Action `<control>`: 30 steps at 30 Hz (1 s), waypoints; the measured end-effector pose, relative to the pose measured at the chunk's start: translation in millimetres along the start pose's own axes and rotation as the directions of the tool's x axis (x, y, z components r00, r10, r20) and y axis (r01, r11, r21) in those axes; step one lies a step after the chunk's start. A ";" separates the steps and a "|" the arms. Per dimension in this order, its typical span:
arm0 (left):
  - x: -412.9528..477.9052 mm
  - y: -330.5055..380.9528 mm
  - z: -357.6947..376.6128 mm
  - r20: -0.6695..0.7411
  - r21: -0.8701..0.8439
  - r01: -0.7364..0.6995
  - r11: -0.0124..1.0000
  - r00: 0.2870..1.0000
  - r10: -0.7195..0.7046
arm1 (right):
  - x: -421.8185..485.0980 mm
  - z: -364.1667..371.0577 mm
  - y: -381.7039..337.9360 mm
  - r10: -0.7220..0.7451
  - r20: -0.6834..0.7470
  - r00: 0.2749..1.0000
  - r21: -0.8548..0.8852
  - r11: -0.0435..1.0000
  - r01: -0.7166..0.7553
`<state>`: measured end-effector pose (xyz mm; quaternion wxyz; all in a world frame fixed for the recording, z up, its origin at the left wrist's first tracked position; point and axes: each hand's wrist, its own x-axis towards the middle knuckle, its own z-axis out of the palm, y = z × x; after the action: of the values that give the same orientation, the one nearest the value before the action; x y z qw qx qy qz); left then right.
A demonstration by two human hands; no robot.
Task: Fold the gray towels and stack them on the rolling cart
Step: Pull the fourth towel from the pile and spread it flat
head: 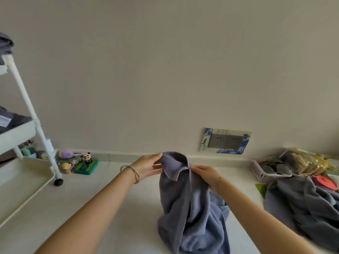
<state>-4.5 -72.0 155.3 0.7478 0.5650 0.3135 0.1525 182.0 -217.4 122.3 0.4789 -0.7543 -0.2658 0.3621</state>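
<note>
The left hand (146, 165) and the right hand (205, 176) each pinched the top edge of the gray towel (185, 208), close together. The towel hung down in front of the person. Its long side ran up and down, and its bottom end lay bunched on the floor (110, 208). It looked soft, floppy and light, so the two top corners seemed the best places to hold it. The rolling cart (18, 132) stood well off to the left.
</note>
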 end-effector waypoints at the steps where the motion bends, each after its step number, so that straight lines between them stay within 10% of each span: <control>1: 2.8 -21.5 -1.2 -0.019 0.026 0.049 0.998 0.999 -0.048 | 7.3 7.7 22.9 0.021 -0.055 0.998 -0.087 0.996 -0.025; 8: 17.5 -128.9 -0.3 -0.112 0.243 0.284 0.927 0.958 -0.264 | -2.7 30.8 85.6 0.043 -0.111 0.993 -0.328 0.942 -0.078; 17: 27.5 -185.1 9.1 -0.303 0.640 0.325 0.696 0.939 -0.159 | -21.4 26.9 110.9 0.148 -0.145 0.978 -0.402 0.895 -0.195; 24: 31.9 -200.9 8.7 -0.271 0.578 0.297 0.760 0.948 -0.164 | -19.5 22.0 118.8 0.064 -0.080 0.995 -0.156 0.985 -0.076; 30: 22.4 -129.3 1.3 -0.213 0.123 0.056 0.991 0.977 -0.029 | -10.2 10.9 58.7 -0.060 -0.091 0.994 0.043 0.997 0.064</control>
<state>-3.0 -100.6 27.3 0.6757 0.5855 0.4123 0.1750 170.4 -242.8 68.6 0.5184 -0.7501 -0.2589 0.3187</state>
